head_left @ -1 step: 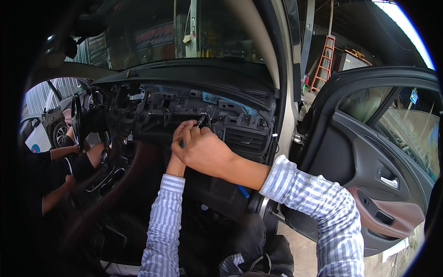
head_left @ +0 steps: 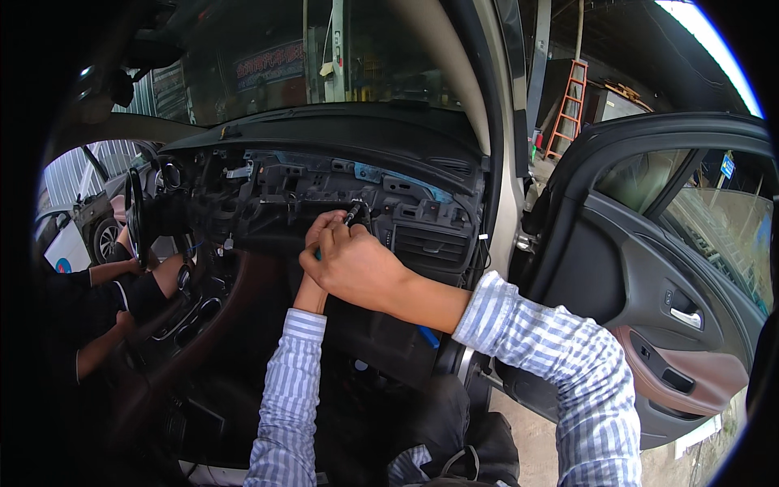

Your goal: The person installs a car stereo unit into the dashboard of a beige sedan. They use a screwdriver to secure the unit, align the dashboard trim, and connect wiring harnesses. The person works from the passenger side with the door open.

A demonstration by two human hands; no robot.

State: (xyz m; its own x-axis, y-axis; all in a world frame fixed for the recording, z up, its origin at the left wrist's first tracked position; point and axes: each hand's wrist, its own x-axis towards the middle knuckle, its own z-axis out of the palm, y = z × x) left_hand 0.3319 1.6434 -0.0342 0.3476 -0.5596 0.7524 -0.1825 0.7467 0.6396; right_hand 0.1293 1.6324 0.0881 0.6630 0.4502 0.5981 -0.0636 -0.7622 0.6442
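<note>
Both hands meet in front of the stripped dashboard on the passenger side. My right hand is closed around a screwdriver; its metal shaft slants up toward the dashboard frame, and a bit of teal handle shows below the fingers. My left hand is partly hidden behind the right one, its fingers closed at the upper part of the tool. The shaft's tip reaches dark brackets under the dashboard's upper edge; what it touches there is too small to make out.
An air vent lies right of my hands. The open car door stands at the right. A blue object lies below my right forearm. Another person's arm and the steering wheel are at the left, beyond the center console.
</note>
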